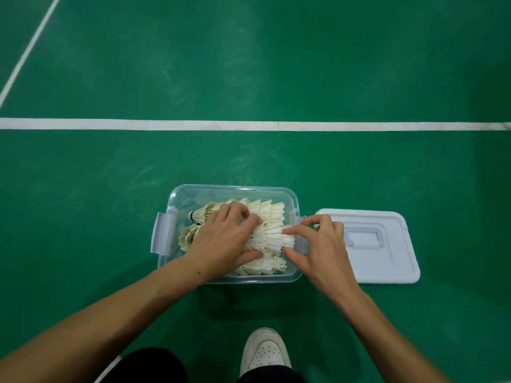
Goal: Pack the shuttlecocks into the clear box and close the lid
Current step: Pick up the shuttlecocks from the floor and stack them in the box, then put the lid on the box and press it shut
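**Settling the last shuttlecocks into the box**

Crouching over the court floor [110, 78], the person has a white sneaker [265, 351] nearest the camera, below the work. Above it, the left hand [224, 239] curls its fingers and thumb around a row of feather shuttlecocks [269, 234] lying in the clear box [177, 194], likely to keep the stack together and low enough for closing. The right hand [318, 241] pinches the feather end at the box's right wall, seemingly nudging it inside the rim. The white lid [387, 261] lies flat just right of the box, handy. The side latches [161, 234] hang open. Beyond runs a white court line [249, 124].
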{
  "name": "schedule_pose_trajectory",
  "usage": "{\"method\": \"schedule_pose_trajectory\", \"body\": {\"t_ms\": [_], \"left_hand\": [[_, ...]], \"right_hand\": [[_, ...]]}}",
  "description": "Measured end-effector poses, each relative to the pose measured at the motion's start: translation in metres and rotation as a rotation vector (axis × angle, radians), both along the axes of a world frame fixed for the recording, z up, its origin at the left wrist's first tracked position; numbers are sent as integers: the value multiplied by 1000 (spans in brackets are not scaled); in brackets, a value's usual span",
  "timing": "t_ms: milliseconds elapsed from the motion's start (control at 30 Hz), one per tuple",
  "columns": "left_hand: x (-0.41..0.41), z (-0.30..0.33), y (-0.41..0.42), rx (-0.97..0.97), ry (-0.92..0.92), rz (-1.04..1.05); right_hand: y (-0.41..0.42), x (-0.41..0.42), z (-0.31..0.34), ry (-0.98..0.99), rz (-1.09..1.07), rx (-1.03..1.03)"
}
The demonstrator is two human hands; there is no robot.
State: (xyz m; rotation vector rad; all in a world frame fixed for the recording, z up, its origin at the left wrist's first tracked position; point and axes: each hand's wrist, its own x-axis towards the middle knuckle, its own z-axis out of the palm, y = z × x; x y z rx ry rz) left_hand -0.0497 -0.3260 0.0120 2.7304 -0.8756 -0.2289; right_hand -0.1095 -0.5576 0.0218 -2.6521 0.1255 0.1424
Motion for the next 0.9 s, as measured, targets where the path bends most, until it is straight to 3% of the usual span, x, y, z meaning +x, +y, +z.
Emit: {"method": "schedule_pose_trajectory", "body": {"t_ms": [200,333,533,767,900], "left_hand": [[-1,28,12,-121,139,50],[-7,47,14,-138,94,77],[-7,72,-36,-271,30,80],[-14,58,-147,-468,309,6],[-30,29,-193,-474,446,68]], "right_hand": [[-11,-11,24,78,36,240],[-25,-14,40,26,17,252],[-74,-24,44,-59,-193,309],[-178,-35,24,-60,-362,182],[-226,-38,-6,33,-403,43]]}}
